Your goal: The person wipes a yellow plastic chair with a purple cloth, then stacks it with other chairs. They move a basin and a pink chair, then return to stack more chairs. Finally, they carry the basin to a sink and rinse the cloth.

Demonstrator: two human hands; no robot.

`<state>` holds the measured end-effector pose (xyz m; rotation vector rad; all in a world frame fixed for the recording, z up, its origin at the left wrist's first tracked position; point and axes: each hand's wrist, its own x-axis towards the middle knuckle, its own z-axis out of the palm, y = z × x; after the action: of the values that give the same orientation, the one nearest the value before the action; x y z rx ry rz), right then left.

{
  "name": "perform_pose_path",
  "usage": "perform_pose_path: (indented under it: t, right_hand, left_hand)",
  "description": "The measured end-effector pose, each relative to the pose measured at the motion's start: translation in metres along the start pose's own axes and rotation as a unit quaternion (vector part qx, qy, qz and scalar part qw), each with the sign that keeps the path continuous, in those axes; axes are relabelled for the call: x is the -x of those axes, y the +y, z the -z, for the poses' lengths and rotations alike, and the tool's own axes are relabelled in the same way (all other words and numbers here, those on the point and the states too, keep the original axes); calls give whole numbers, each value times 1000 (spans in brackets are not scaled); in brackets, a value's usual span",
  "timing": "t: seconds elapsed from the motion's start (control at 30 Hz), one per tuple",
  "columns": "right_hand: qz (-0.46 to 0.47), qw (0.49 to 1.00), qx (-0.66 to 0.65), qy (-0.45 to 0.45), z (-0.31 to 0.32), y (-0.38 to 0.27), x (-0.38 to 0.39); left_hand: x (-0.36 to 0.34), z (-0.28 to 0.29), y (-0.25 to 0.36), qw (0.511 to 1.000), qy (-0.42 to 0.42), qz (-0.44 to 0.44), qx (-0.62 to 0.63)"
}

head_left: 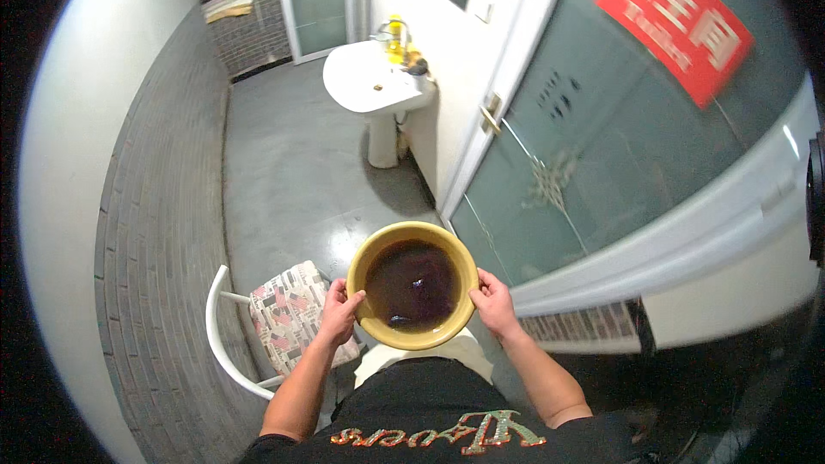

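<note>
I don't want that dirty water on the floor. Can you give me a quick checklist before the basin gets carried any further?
1. Left hand on the rim of the yellow basin: ok.
2. Right hand on the opposite rim: ok.
3. Basin held level: ok, roughly.
4. Dark water below the rim: ok.
5. Floor toward the white sink free of obstacles: ok.
6. Floor dry: cannot tell.

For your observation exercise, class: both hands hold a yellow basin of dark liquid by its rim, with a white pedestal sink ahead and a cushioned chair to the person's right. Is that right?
Not quite. The head view shows the cushioned chair on the person's left, not right. The rest holds: left hand and right hand grip the yellow basin of dark liquid, white pedestal sink ahead.
</note>
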<state>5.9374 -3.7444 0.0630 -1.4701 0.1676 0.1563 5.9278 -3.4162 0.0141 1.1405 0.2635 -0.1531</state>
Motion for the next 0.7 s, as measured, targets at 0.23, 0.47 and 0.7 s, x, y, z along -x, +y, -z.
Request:
perform_pose_path:
  t: [0.23,0.47,0.7]
  right_hand:
    - [-21,995,28,-95,-42,-42,-205]
    - [-72,988,-1,-134,-124,-80,-371]
    - [-87,992,-3,-87,-193,-95,-536]
  left_hand:
    - [-115,-20,89,994,92,30,-59]
    - [-268,39,135,996,82,-27,-26]
    - [-448,81,211,999,33,-7,-29]
